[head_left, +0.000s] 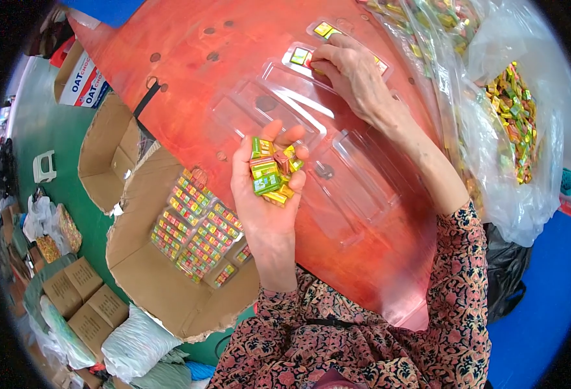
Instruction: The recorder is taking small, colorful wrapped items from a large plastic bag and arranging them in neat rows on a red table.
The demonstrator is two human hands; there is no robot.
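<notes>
My left hand (266,223) is palm up with its fingers curled round a heap of small foil-wrapped candies (266,175) in green, yellow and red. At the far side of the table my right hand (345,68) reaches over a shallow clear plastic tray (290,50). Its thumb and fingers are pinched together at the tray, and what they hold is hidden. Yellow and green candies (300,56) lie in the tray beside the fingertips. Just beyond is another clear tray (312,28) with a yellow candy in it. More clear trays (357,175) lie between my hands.
The red table (188,84) has dark round spots. Right of it, a big clear bag (493,194) holds many loose candies (515,123). On the left an open cardboard box (149,279) contains filled candy trays (195,227). Further left are closed cartons (81,285) and a white stool (44,166).
</notes>
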